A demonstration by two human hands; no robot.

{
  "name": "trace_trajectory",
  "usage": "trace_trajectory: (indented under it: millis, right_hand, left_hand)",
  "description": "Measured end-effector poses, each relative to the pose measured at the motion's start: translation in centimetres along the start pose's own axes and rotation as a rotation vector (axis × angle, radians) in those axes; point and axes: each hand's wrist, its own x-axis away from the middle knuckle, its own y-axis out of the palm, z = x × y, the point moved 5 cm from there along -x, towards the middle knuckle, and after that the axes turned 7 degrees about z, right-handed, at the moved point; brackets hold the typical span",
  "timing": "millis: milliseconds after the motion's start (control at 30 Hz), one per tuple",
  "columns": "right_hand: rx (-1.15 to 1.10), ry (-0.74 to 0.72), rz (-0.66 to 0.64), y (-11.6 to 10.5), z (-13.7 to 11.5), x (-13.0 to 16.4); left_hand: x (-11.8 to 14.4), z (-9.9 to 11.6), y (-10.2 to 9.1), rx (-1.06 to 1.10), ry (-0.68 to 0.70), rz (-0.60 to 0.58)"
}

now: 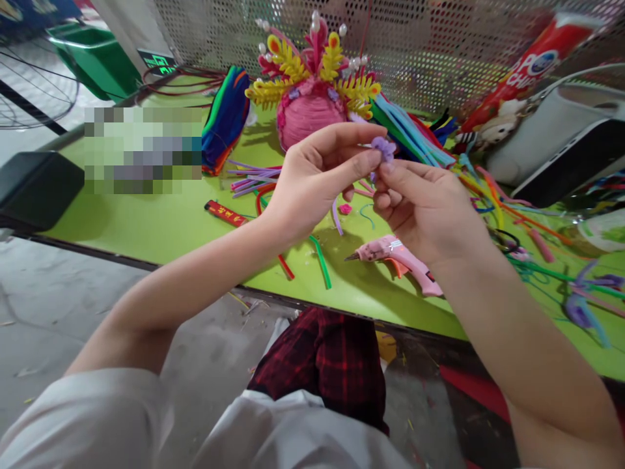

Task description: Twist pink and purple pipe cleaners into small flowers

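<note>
A small purple pipe-cleaner flower (383,148) is pinched between both hands above the table. My left hand (327,169) grips it from the left with thumb and fingertips. From the right, my right hand (420,202) holds its lower side, the fingers curled. Below them lies a pink glue gun (400,255), its metal nozzle pointing left. Behind the hands stands a pink ball-shaped piece (312,117) topped with yellow and pink fuzzy sprigs and white beads. A short purple pipe cleaner (337,218) and a tiny pink bit (345,209) lie close by.
Bundles of coloured pipe cleaners (225,120) lie on the green table (161,228). A red chips can (525,75) leans at the back right beside a white container (551,130). Loose stems and cords litter the right side. A black box (39,189) sits at the left edge.
</note>
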Motion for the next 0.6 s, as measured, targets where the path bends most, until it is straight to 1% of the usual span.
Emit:
trace_trajectory:
  millis: [33,67,100,200,267,367,467,533,600]
  right_hand:
    - [0.002,0.022,-0.002,-0.1,0.2,-0.1]
    - [0.019,0.007,-0.003,-0.2,0.2,-0.2]
    - [0.050,-0.042,0.003,-0.3,0.0,-0.2]
    - [0.194,-0.264,0.032,-0.7,-1.0,0.0]
    - [0.276,-0.348,0.034,-0.9,-1.6,0.1]
    - [0.331,-0.370,0.014,-1.3,-2.3,0.0]
    - [0.395,-0.332,-0.031,-1.6,-2.6,-0.1]
    - [0.442,-0.318,-0.059,-1.7,-2.6,0.0]
    - [0.476,-0.331,-0.056,-1.8,-2.5,0.2]
  left_hand:
    - [0.0,-0.1,0.0,-0.006,0.001,-0.004]
    - [-0.1,-0.1,0.0,-0.011,0.002,-0.005]
    - [-0.1,-0.1,0.0,-0.017,0.006,-0.006]
    - [-0.2,0.3,0.0,-0.064,0.044,-0.017]
    - [-0.2,0.8,0.0,-0.127,0.079,-0.041]
    - [-0.2,1.3,-0.1,-0.213,0.128,-0.118]
    - [-0.2,1.5,-0.3,-0.261,0.153,-0.201]
    - [-0.2,1.7,-0.5,-0.292,0.168,-0.227]
    - [-0.1,1.9,-0.6,-0.325,0.190,-0.245]
